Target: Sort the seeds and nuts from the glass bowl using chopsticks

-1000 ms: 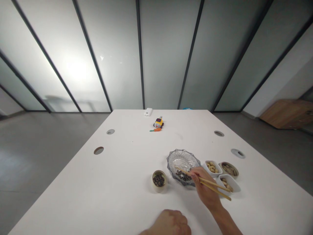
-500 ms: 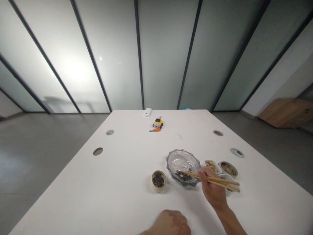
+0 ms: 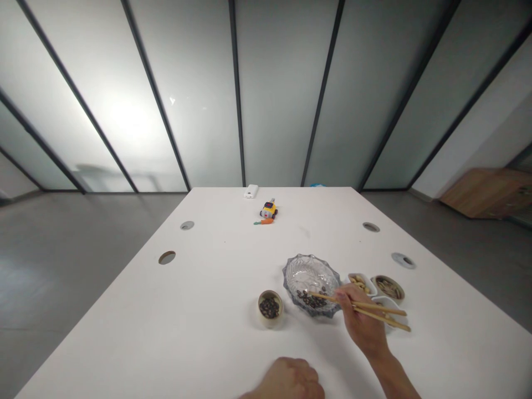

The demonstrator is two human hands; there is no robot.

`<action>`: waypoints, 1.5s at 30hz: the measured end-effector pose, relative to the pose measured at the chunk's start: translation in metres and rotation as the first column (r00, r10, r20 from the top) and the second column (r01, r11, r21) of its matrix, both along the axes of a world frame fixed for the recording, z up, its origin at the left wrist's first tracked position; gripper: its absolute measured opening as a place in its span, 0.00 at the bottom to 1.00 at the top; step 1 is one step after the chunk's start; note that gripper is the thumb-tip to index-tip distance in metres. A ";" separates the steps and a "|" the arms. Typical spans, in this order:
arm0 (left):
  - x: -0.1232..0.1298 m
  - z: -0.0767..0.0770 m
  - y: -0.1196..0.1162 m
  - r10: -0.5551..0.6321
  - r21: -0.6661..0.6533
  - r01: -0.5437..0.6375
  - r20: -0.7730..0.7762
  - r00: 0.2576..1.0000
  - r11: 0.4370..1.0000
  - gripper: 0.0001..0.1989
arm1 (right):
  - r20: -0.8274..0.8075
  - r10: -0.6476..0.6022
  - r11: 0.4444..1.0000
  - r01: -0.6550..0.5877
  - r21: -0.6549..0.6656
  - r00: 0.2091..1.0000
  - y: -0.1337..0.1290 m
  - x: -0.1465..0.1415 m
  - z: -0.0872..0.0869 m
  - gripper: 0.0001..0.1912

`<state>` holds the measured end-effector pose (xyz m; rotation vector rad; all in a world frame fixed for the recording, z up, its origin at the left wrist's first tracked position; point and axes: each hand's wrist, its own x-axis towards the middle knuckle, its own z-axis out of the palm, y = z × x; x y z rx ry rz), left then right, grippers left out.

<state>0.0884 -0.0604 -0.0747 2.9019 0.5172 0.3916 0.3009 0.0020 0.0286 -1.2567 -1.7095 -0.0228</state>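
My right hand (image 3: pixel 362 318) is closed round a pair of wooden chopsticks (image 3: pixel 380 306), their tips inside a clear scalloped glass bowl (image 3: pixel 310 269). Dark beans (image 3: pixel 310 299) lie in the lower part of that bowl, at the tips. Left of the bowl stands a small round cup (image 3: pixel 270 321) holding more dark beans. My left hand (image 3: pixel 291 379) rests on the table near the bottom edge, fingers curled, apart from the cup and bowl; whether it holds anything is hidden.
Beside my right hand are a white dish of pale nuts (image 3: pixel 361 284), a round dish (image 3: pixel 388 288) and a partly covered white dish (image 3: pixel 388 302). Farther off lie a toy car (image 3: pixel 269 209), a toy carrot (image 3: pixel 264 221) and a white device (image 3: pixel 251 191).
The rear ends of the chopsticks have spread farther apart. Some dark beans in the glass bowl have shifted. My left hand has stayed in place.
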 end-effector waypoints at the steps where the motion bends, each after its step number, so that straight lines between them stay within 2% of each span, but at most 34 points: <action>1: 0.000 -0.001 0.000 0.008 0.003 -0.008 -0.001 1.000 1.000 0.20 | 0.000 0.003 1.000 -0.003 -0.005 1.000 0.000 0.000 0.000 0.21; 8: 0.000 -0.004 0.000 0.014 0.006 -0.014 -0.016 1.000 1.000 0.18 | -0.032 0.080 0.996 -0.082 -0.047 0.996 -0.001 -0.005 -0.002 0.22; 13: 0.000 -0.001 0.001 0.000 -0.002 0.000 -0.034 0.999 1.000 0.19 | -0.046 0.098 0.990 -0.102 -0.095 0.994 -0.004 -0.009 -0.002 0.21; 19: 0.000 -0.001 0.000 0.019 -0.001 -0.019 -0.055 0.998 1.000 0.18 | -0.018 0.051 0.997 -0.052 -0.063 0.999 -0.003 -0.002 0.000 0.21; 25: 0.001 -0.007 0.000 0.000 -0.017 -0.001 -0.061 0.998 1.000 0.15 | -0.017 0.025 0.999 -0.026 -0.033 1.000 0.000 0.001 0.004 0.25; 35: 0.003 -0.002 0.003 -0.033 -0.045 0.032 -0.029 0.999 0.998 0.16 | -0.019 0.009 0.998 -0.010 -0.055 1.000 -0.002 0.002 0.004 0.26; 39: 0.003 -0.002 0.002 0.010 -0.017 -0.011 -0.041 0.999 1.000 0.18 | -0.002 0.024 0.998 -0.024 -0.064 1.000 -0.002 0.002 0.003 0.25; 45: 0.001 -0.002 -0.001 0.005 -0.006 -0.005 -0.034 0.999 1.000 0.20 | -0.001 0.023 0.998 -0.023 -0.057 1.000 -0.001 0.001 0.002 0.25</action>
